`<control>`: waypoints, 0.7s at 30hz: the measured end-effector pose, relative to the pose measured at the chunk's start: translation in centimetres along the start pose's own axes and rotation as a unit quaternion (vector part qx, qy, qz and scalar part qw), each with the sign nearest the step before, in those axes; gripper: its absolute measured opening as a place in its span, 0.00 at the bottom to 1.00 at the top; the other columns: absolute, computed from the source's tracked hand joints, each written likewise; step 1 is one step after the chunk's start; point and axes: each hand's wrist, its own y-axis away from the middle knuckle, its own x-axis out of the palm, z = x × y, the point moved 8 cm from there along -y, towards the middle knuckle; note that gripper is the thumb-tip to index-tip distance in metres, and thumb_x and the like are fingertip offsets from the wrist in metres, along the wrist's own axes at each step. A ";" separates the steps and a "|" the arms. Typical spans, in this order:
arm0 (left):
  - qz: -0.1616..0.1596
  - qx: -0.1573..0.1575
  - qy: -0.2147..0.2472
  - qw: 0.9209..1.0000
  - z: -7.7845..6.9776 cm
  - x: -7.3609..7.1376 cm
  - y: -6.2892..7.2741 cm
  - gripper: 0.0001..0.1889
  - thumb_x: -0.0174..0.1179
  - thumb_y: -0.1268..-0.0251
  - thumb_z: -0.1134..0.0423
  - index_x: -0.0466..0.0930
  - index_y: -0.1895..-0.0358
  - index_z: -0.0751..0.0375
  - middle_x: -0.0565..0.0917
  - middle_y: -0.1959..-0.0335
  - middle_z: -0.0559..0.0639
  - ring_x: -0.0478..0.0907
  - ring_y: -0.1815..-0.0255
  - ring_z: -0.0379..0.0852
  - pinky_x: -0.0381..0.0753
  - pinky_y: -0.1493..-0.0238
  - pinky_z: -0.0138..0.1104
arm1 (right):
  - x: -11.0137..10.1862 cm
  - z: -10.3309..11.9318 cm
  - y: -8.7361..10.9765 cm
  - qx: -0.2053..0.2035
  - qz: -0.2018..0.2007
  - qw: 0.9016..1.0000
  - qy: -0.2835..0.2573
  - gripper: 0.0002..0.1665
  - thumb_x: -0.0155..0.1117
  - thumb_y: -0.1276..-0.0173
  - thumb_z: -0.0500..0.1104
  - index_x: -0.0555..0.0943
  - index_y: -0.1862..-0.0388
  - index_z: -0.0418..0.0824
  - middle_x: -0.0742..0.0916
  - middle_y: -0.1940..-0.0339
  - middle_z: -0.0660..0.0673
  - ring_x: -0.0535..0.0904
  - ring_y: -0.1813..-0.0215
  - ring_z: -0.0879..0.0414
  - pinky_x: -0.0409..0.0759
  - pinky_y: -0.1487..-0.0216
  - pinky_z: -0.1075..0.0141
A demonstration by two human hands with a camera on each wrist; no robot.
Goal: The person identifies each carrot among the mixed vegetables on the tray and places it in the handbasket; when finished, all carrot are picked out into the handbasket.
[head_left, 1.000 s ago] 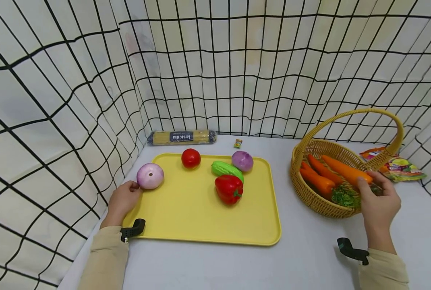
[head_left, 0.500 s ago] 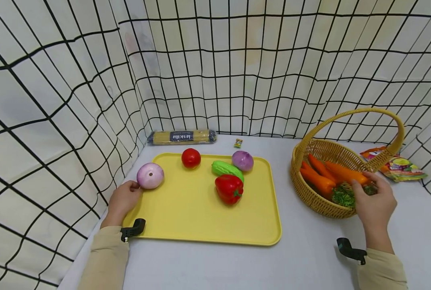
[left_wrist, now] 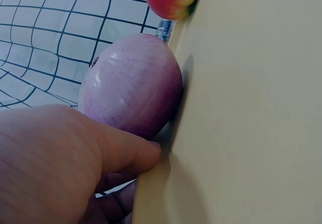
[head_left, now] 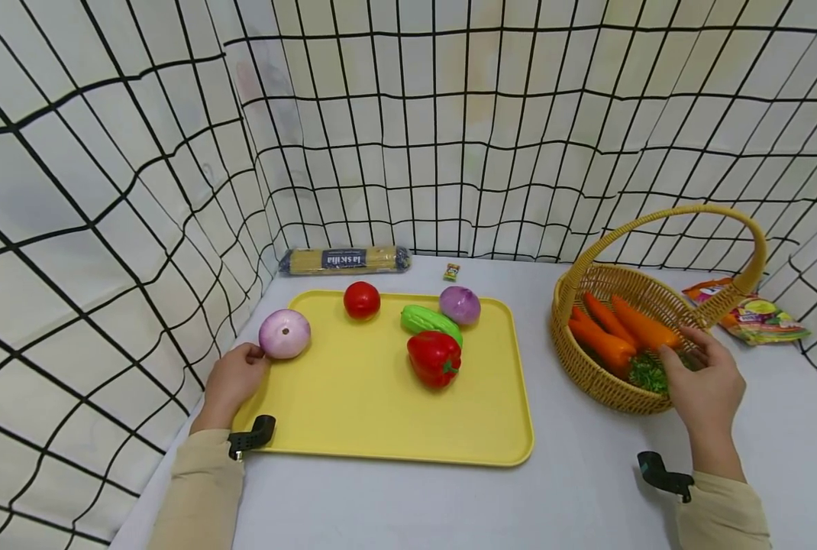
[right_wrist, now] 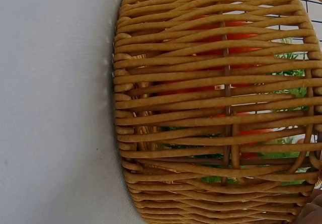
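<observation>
In the head view my left hand (head_left: 237, 376) is at the left edge of the yellow tray (head_left: 353, 428). The left wrist view shows its thumb (left_wrist: 133, 151) on the tray's rim with the fingers curled on the outer side, so it pinches the rim. Right by the thumb sits a purple onion (head_left: 285, 334). My right hand (head_left: 707, 386) reaches over the near right rim of a wicker basket (head_left: 604, 388), its thumb and fingers pinching the thick end of an orange carrot (head_left: 645, 325). More carrots (head_left: 601, 345) with green tops lie inside. The basket's weave fills the right wrist view.
On the tray are a tomato (head_left: 362, 300), a green cucumber (head_left: 418, 319), a red bell pepper (head_left: 434, 359) and a second onion (head_left: 460, 305). Behind lie a spaghetti pack (head_left: 347, 260) and a tiny packet (head_left: 452, 272). A colourful bag (head_left: 759, 317) lies behind the basket; black netting (head_left: 436, 145) encloses the table.
My right hand has moved left and lowered the carrot into the basket beside the others. The left hand and the tray's contents have stayed in place.
</observation>
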 end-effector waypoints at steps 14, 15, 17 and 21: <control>-0.006 0.002 -0.001 1.000 0.1 0.1 -0.2 0.17 0.47 0.31 0.59 0.76 0.52 0.70 0.80 0.60 0.63 0.73 0.60 0.59 0.68 0.61 0.41 | -0.6 0.5 0.2 -0.022 -0.046 0.998 -0.036 0.24 0.65 0.33 0.47 0.80 0.38 0.46 0.80 0.42 0.43 0.73 0.46 0.59 0.72 0.45 0.75; -0.005 0.002 0.000 1.000 0.2 0.1 -0.2 0.17 0.47 0.31 0.59 0.76 0.52 0.70 0.80 0.59 0.63 0.73 0.60 0.59 0.67 0.61 0.41 | -0.6 0.5 0.3 -0.024 -0.049 0.998 -0.038 0.23 0.65 0.33 0.46 0.80 0.39 0.46 0.80 0.42 0.44 0.72 0.47 0.61 0.72 0.46 0.75; -0.003 0.000 0.001 1.000 0.2 0.1 -0.2 0.17 0.47 0.31 0.59 0.76 0.52 0.70 0.80 0.59 0.63 0.73 0.60 0.59 0.68 0.61 0.41 | -0.7 0.5 0.3 -0.030 -0.055 0.997 -0.043 0.22 0.65 0.33 0.46 0.81 0.40 0.45 0.80 0.43 0.44 0.72 0.48 0.62 0.72 0.46 0.76; 0.001 -0.005 0.004 1.000 0.2 0.2 -0.1 0.17 0.47 0.31 0.59 0.76 0.51 0.70 0.80 0.59 0.63 0.73 0.60 0.59 0.68 0.60 0.41 | -0.8 0.5 0.4 -0.043 -0.068 0.995 -0.059 0.21 0.65 0.33 0.45 0.82 0.42 0.44 0.82 0.45 0.46 0.74 0.49 0.62 0.72 0.46 0.76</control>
